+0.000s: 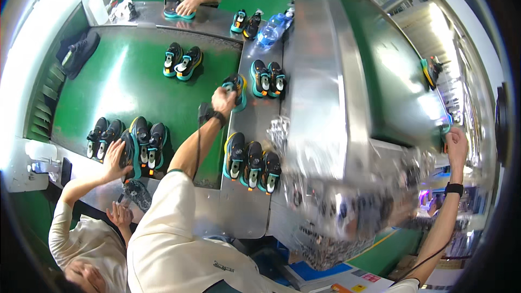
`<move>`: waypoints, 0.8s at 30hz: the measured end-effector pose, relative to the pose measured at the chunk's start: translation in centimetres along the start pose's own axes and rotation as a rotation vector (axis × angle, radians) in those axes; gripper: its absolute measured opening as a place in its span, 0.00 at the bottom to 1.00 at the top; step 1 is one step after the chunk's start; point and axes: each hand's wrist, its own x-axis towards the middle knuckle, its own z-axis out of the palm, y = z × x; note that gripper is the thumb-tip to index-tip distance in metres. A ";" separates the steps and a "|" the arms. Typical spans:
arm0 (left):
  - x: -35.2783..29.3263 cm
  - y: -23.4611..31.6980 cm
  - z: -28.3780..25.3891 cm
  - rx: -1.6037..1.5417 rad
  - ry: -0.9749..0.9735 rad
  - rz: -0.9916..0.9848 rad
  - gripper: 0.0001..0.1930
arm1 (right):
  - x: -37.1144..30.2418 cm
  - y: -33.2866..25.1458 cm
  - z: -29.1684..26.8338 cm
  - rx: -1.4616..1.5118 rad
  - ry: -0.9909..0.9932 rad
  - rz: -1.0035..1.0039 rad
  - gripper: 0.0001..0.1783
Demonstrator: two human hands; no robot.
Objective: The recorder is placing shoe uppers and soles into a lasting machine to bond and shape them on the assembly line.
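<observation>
My left hand (223, 101) grips a black sneaker (239, 90) with a teal and yellow sole, over the seam between the green belt (125, 92) and the metal ledge (247, 122). Far to the right, my right hand (457, 144) is closed on another sneaker (446, 132). Only a teal edge and a bit of orange of that one show. Nearest to my left hand, a pair of matching sneakers (260, 78) stands on the ledge beyond it. Several more sneakers (253, 164) are lined up on the nearer part of the ledge.
At left, a co-worker's hand (115, 160) touches a sneaker in a row on the belt. Across the belt, another person's hands (187, 5) work on a shoe. A metal-sided conveyor (325, 87) rises between my arms. Clear plastic wrapping (353, 206) hangs at its near end.
</observation>
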 end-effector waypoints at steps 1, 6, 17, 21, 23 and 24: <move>1.5 0.0 1.7 0.057 0.042 0.047 0.19 | 2.2 0.4 1.3 -0.018 0.019 0.001 0.17; 4.3 -0.9 8.1 0.345 -0.282 0.249 0.17 | 8.0 2.9 2.2 -0.275 0.048 0.037 0.16; 7.8 -16.2 3.4 0.757 -0.833 0.722 0.27 | 4.6 3.8 1.4 -0.476 0.317 0.248 0.17; -7.8 -9.5 -22.4 0.540 -0.854 0.641 0.30 | -1.1 6.8 -4.3 -0.582 0.284 0.326 0.19; -7.0 -7.0 -29.8 0.575 -0.943 0.644 0.34 | 0.4 7.0 -2.0 -0.543 0.267 0.303 0.19; -6.3 -4.7 -32.3 0.578 -0.942 0.650 0.34 | 0.7 7.1 -1.2 -0.535 0.249 0.293 0.19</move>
